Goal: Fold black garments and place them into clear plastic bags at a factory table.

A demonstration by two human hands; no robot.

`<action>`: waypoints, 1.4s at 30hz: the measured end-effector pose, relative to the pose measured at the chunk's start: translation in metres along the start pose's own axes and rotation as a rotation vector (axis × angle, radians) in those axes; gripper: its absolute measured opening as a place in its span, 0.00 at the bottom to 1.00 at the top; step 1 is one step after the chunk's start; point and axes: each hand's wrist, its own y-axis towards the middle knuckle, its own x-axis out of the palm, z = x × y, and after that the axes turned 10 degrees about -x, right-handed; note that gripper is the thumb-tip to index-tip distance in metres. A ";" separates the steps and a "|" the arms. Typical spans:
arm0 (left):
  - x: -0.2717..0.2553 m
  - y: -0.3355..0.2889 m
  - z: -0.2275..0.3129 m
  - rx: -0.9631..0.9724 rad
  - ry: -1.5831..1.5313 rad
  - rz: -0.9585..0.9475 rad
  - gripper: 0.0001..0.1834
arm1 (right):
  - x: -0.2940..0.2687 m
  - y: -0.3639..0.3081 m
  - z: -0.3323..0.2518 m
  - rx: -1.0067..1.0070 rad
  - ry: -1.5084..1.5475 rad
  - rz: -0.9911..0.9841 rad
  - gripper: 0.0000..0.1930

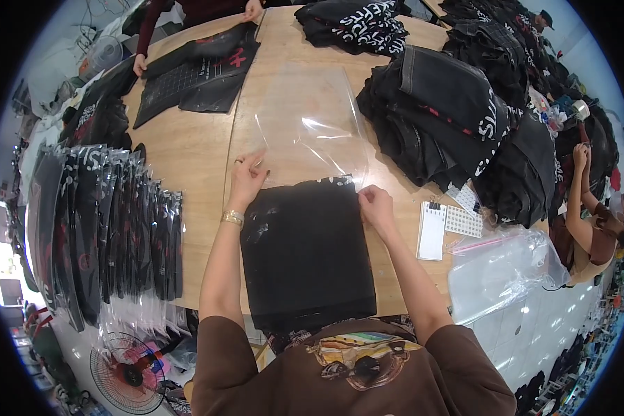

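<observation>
A folded black garment (308, 256) lies flat in front of me at the table's near edge, with some white print along its far edge. Beyond it a clear plastic bag (312, 128) is spread on the wood, its near end meeting the garment's far edge. My left hand (249, 179), at the garment's far left corner, has its fingers bent and closed on the bag's near edge. At the far right corner, my right hand (376, 205) is closed in a pinch on the bag's edge beside the cloth. What lies between its fingertips is partly hidden.
Bagged black garments (111, 222) stand in a row at left. Piled black garments (437, 118) rise at right, near a white notepad (432, 231) and a stack of clear bags (499, 267). Across the table, a person's hand (140, 65) touches a black garment (197, 73). A fan (127, 374) stands below left.
</observation>
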 end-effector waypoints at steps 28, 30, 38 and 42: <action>-0.034 -0.019 -0.038 -0.184 -0.382 -0.155 0.15 | 0.149 0.026 -0.120 -0.891 -0.604 -0.503 0.08; -0.038 -0.021 -0.046 -0.184 -0.413 -0.148 0.16 | 0.146 0.019 -0.116 -0.927 -0.526 -0.427 0.07; -0.036 -0.048 -0.026 -0.093 -0.252 -0.036 0.17 | 0.139 0.014 -0.108 -0.836 -0.491 -0.161 0.05; -0.028 -0.069 -0.030 -0.202 -0.376 0.088 0.13 | 0.146 0.001 -0.111 -0.802 -0.455 -0.139 0.08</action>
